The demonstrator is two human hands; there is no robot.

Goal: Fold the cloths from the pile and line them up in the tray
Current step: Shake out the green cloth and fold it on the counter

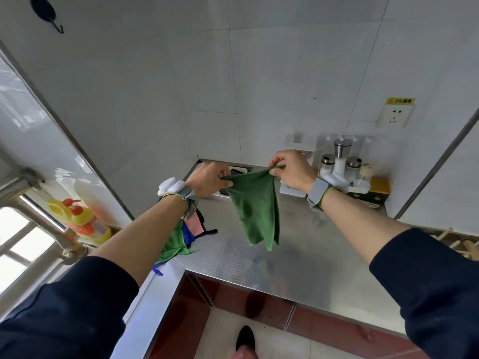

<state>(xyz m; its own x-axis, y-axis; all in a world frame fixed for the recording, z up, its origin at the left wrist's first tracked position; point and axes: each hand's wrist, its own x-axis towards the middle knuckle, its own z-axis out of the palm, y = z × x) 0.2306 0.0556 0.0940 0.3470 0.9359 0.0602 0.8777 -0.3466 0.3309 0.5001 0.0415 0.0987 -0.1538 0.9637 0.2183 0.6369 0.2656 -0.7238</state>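
Here, each grip is narrow and holds fabric. The left hand [207,178] pinches one top corner of a green cloth [252,203] between thumb and fingers, and the right hand [294,172] pinches the other top corner in the same way. The two hands are near each other, so the top edge sags a little between them. The rest of the cloth hangs down in loose folds above the tabletop [298,255]. Its lowest tips seem not to touch the metal, though I cannot be sure.

The cloth looks light, soft and limp, like a thin towel. I judge that it will not keep any shape alone and will simply follow the hands. It does not look slippery, so a small pinch should be enough, and the corners are the best places to hold for a straight fold. Laying it flat on the tabletop would probably make the fold easier.

The pile [181,237] of other cloths, green, blue and pink, lies on the tabletop under the left forearm. A white tray [243,168] stands at the back, mostly hidden behind the left hand. Something dark lies in it, but I cannot tell what. Spice jars [339,161] stand further right, against the wall.
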